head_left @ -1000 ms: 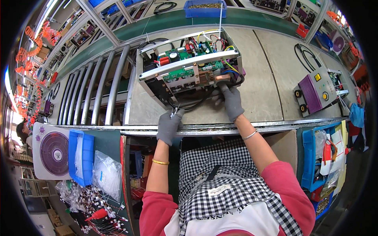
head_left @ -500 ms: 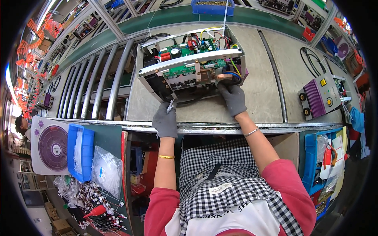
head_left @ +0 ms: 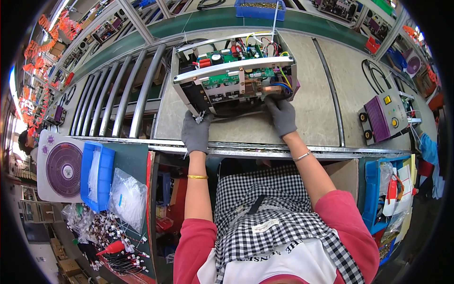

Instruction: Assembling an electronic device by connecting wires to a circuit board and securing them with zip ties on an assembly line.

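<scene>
An opened metal-framed electrical unit (head_left: 236, 75) with green circuit boards stands in front of me on the worktop. My left hand (head_left: 195, 133), in a grey glove, is closed at its near left corner around a small whitish-silver thing (head_left: 201, 116) that I cannot make out. A black cable (head_left: 236, 113) runs along the unit's near lower side between my hands. My gloved right hand (head_left: 283, 117) pinches this cable at the near right, below a copper-coloured part (head_left: 272, 89) and blue wires (head_left: 283, 87). The right fingertips are partly hidden.
Metal rollers (head_left: 119, 94) adjoin the worktop on the left. A purple-sided unit (head_left: 385, 116) stands at right. Lower left are a purple fan panel (head_left: 65, 170), a blue tray (head_left: 105, 177), a bag of white ties (head_left: 127, 201) and a wire pile (head_left: 113, 232). A blue bin (head_left: 373, 194) sits lower right.
My left hand has moved forward, up against the unit's near left corner, with the small thing still in it. The right hand stays by the cable. The whole view has shifted slightly.
</scene>
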`<act>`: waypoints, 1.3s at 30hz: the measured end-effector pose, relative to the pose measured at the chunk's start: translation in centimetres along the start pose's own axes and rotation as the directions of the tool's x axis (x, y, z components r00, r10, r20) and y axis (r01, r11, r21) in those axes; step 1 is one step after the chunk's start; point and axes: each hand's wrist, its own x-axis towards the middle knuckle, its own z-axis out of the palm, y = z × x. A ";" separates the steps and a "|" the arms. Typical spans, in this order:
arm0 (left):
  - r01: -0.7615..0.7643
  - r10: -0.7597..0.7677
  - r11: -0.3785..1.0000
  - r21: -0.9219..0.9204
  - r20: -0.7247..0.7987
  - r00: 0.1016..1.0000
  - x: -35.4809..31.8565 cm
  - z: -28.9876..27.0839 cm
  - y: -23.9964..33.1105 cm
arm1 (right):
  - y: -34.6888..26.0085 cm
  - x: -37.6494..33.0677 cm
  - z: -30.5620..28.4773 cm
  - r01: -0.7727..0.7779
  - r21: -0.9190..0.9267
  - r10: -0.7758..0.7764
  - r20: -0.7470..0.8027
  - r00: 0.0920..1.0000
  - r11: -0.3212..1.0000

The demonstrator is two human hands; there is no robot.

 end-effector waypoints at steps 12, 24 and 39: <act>-0.008 0.022 0.978 -0.209 0.063 0.998 1.4 1.4 -0.9 | -1.3 0.2 -3.9 -0.088 -0.576 0.174 0.096 0.980 0.813; 0.028 -0.029 1.000 0.007 0.085 0.996 -0.4 2.3 2.1 | -2.6 3.2 -7.1 0.015 -0.273 -0.066 -0.177 0.982 0.962; 0.003 -0.004 1.000 0.022 0.049 0.999 -0.4 2.3 2.3 | -4.1 3.9 -7.7 -0.140 -0.115 0.137 -0.033 0.990 0.983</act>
